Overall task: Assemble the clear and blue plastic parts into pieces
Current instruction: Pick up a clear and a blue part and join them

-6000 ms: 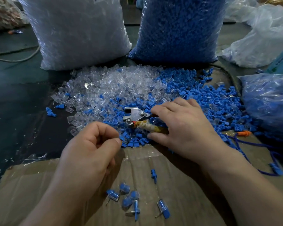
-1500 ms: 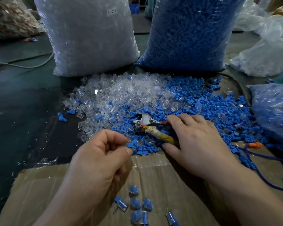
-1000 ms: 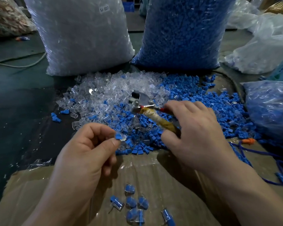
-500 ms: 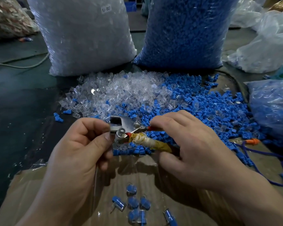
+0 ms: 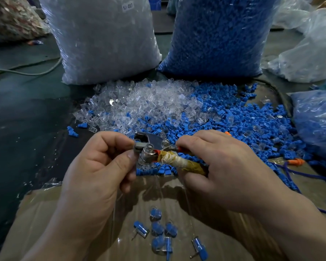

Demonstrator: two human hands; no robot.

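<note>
The right hand (image 5: 220, 170), which a moment ago rested over the hand press tool (image 5: 151, 147) on the heap, has lifted it by its tape-wrapped handle and brought it to the left hand (image 5: 102, 166). The right hand grips that handle. The left hand's thumb and fingers are curled in a pinch at the tool's metal head; the small part they carried is probably seated there, though the fingertips hide it. The two hands meet above the far edge of the cardboard sheet (image 5: 45, 213).

That puts one more piece at the pressing step. Finished pieces (image 5: 158, 228) lie near the cardboard's near edge. Loose clear parts (image 5: 149, 104) and blue parts (image 5: 243, 121) are heaped beyond.

The bag of clear parts (image 5: 105, 44) carries a label (image 5: 128, 6) reading "SJ-017"; the bag of blue parts (image 5: 220, 34) shows no writing.
</note>
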